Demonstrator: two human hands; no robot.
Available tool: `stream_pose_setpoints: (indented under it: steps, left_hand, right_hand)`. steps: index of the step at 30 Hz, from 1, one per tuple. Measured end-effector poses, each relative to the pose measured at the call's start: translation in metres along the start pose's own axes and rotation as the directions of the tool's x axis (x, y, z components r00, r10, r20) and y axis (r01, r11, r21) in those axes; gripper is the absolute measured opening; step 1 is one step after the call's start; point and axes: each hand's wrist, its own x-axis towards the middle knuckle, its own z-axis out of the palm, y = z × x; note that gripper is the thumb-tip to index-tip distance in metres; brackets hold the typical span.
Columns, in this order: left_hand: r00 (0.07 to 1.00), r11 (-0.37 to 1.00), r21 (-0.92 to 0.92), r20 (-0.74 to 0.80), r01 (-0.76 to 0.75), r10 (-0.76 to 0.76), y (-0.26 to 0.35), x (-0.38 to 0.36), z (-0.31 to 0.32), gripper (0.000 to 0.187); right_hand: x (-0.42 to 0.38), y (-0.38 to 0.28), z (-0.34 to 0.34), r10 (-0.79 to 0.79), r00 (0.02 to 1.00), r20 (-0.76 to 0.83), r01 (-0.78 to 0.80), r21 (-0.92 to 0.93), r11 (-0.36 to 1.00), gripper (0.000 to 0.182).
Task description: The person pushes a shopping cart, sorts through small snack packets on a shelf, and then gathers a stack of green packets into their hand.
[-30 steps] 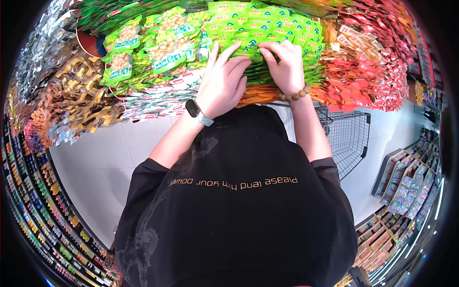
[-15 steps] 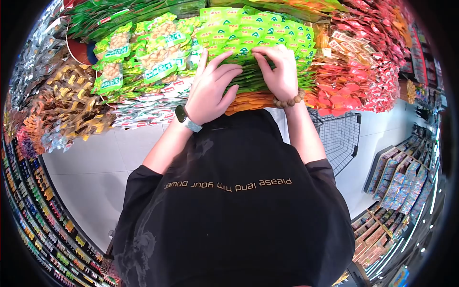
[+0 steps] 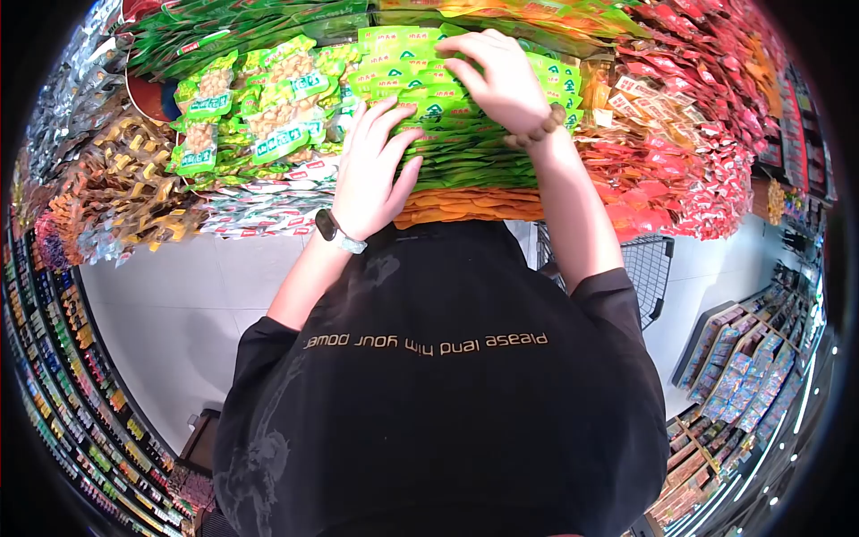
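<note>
Green snack packets (image 3: 429,112) lie in overlapping rows on the display in front of me. My left hand (image 3: 371,170), with a dark watch on the wrist, rests at the left edge of these rows, open with its fingers apart. Over the upper part of the same rows is my right hand (image 3: 506,85), wearing a bracelet of wooden beads. Its fingers are slightly bent and spread, and I see nothing held between them. Clear-fronted green packets of nuts (image 3: 282,130) lie left of my left hand.
Red packets (image 3: 680,179) pile up on the right, brown and yellow ones (image 3: 125,179) on the left. Orange packets (image 3: 470,205) form the near edge. A wire shopping cart (image 3: 649,273) stands beyond my right arm. Stocked shelves (image 3: 80,385) curve round the left.
My right hand has moved up and away over the green packets. My left hand has shifted slightly left and toward me, its fingers still spread.
</note>
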Motion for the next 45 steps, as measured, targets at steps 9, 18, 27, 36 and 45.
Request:
stream_pose_setpoints:
  steps: [9, 18, 27, 36, 45]
  left_hand:
    - [0.999, 0.986, 0.164, 0.038, 0.009, -0.015, 0.001, 0.035, 0.007, 0.056]
    - [0.999, 0.947, 0.321, 0.034, -0.003, -0.009, -0.008, 0.046, 0.021, 0.063]
    - [0.998, 0.980, 0.200, -0.056, -0.002, 0.014, 0.009, 0.059, 0.017, 0.037]
    - [0.949, 0.943, 0.107, 0.070, -0.314, 0.308, 0.034, 0.139, 0.070, 0.030]
    - [0.937, 0.970, -0.011, 0.256, -0.244, 0.238, 0.026, 0.176, 0.098, 0.015]
  right_hand:
    - [0.017, 0.001, 0.029, 0.120, 0.993, 0.011, -0.117, -0.138, 0.983, 0.017]
    - [-0.015, -0.017, 0.001, 0.049, 0.956, -0.288, -0.040, 0.038, 0.998, 0.011]
    - [-0.143, -0.063, -0.056, 0.205, 0.978, -0.045, -0.152, 0.518, 0.841, 0.006]
    - [-0.187, -0.052, -0.045, 0.327, 0.941, -0.085, -0.227, 0.556, 0.800, 0.008]
    - [-0.191, -0.048, -0.039, 0.287, 0.956, -0.069, -0.201, 0.561, 0.803, 0.005]
